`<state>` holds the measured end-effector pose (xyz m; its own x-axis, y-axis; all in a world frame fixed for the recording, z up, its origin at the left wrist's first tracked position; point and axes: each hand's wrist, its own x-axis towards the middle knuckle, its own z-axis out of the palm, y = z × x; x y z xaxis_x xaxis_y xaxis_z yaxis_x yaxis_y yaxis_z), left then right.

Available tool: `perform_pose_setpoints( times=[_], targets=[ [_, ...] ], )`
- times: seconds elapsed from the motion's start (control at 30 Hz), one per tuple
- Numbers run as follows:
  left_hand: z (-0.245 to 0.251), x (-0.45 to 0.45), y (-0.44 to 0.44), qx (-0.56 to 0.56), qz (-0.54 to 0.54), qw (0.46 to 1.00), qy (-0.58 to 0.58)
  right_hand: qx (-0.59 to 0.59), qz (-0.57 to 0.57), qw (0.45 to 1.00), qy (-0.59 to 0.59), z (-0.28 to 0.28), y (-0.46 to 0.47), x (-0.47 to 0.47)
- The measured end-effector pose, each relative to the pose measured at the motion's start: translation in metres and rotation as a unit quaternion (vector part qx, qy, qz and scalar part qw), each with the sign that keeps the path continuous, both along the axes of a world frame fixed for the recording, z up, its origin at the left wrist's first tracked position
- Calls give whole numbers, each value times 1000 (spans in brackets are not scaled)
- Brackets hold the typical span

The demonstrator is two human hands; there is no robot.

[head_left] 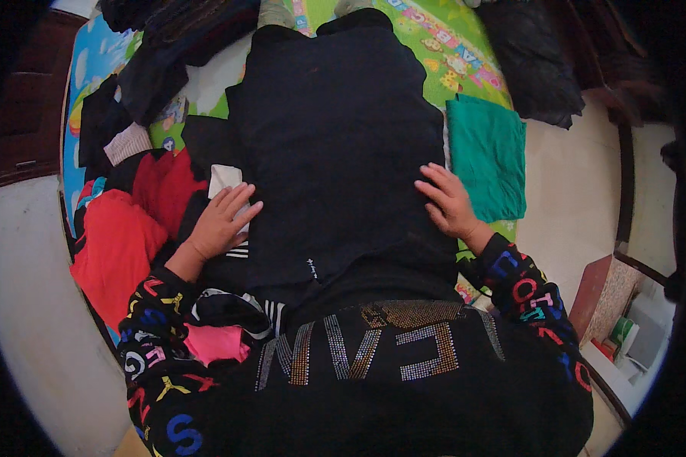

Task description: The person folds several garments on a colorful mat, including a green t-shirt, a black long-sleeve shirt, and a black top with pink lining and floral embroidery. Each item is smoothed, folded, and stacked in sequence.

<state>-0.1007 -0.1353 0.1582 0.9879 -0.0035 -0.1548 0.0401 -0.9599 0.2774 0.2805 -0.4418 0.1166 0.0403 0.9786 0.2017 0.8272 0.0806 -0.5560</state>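
A black fabric garment (337, 165) lies spread out flat before me, with a small white print near its bottom. Along its left edge rests my left hand (220, 223), fingers apart and nothing in its grasp. Beneath and beside that hand is a cream-coloured piece of cloth (225, 176), partly covered by it. My right hand (449, 200) is at the garment's right edge, fingers spread, holding nothing. Whether either palm presses down, I cannot tell. Just right of this hand a folded green cloth (489, 157) lies flat.
A heap at left includes a bright red garment (117, 245), a dark red garment (163, 183) and a pink cloth (220, 343). Dark clothes (171, 40) lie at the upper left, more dark fabric (529, 68) at the upper right. A printed play mat (411, 34) runs underneath.
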Motion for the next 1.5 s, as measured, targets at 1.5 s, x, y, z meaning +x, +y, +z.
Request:
perform_pose_setpoints(
  times=[1.5],
  targets=[
    [31,42,-19,-41,-101,994,22,-29,80,994,73,30,-12,18]
  ],
)
